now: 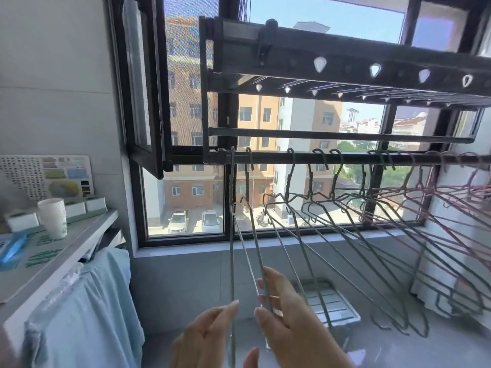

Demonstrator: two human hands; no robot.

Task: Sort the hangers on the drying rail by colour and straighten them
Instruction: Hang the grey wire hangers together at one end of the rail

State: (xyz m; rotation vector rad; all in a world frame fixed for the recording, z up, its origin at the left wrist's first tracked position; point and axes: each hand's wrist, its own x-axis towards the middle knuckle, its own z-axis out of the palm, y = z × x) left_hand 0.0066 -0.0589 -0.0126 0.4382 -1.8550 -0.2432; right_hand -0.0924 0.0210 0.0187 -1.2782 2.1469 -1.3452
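A dark drying rail [345, 157] runs across the window. Several green wire hangers [313, 235] hang from its left and middle part, swung toward me. Pink hangers [457, 195] are bunched at the right end. My left hand [204, 338] touches the lower end of the leftmost green hanger [232, 248] with straight fingers. My right hand [289, 322] grips the bottom of the second green hanger [255, 243], fingers curled round its wires.
A grey counter [66, 251] at the left carries a stack of paper cups [53, 217] and small boxes. Light blue cloth [87, 309] hangs below it. An open window sash [143, 86] juts in at upper left. The upper rack [345, 59] sits overhead.
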